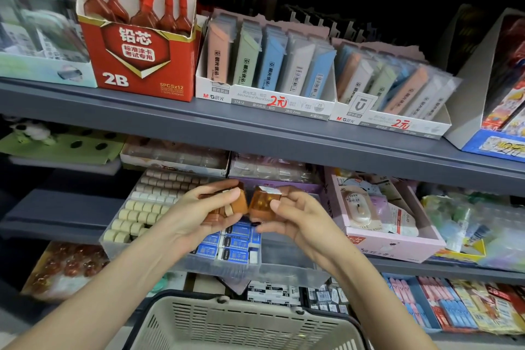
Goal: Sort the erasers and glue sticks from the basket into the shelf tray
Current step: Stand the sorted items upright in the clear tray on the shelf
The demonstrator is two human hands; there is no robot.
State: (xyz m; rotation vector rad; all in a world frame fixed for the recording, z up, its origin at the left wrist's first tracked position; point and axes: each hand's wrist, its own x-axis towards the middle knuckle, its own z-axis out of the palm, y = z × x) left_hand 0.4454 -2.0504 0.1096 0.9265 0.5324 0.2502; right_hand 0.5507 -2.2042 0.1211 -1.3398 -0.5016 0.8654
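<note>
My left hand [199, 213] grips a translucent amber box-shaped eraser pack [227, 204]. My right hand [295, 221] pinches a second amber pack [264, 202] with a white label on top. The two packs almost touch, held above the clear shelf tray [181, 258]. That tray holds rows of small cream and tan round erasers [145, 207] on its left and blue-sleeved white erasers [235, 244] in the middle. The beige slotted basket [241, 321] sits below my arms at the bottom edge; what it holds is hidden.
A grey shelf edge [255, 131] runs just above my hands. On it stand a red 2B lead box [139, 45] and white trays of pencil-lead packs [270, 65]. A pink box [383, 216] stands right of the tray. Packaged stationery [454, 304] fills the lower shelf.
</note>
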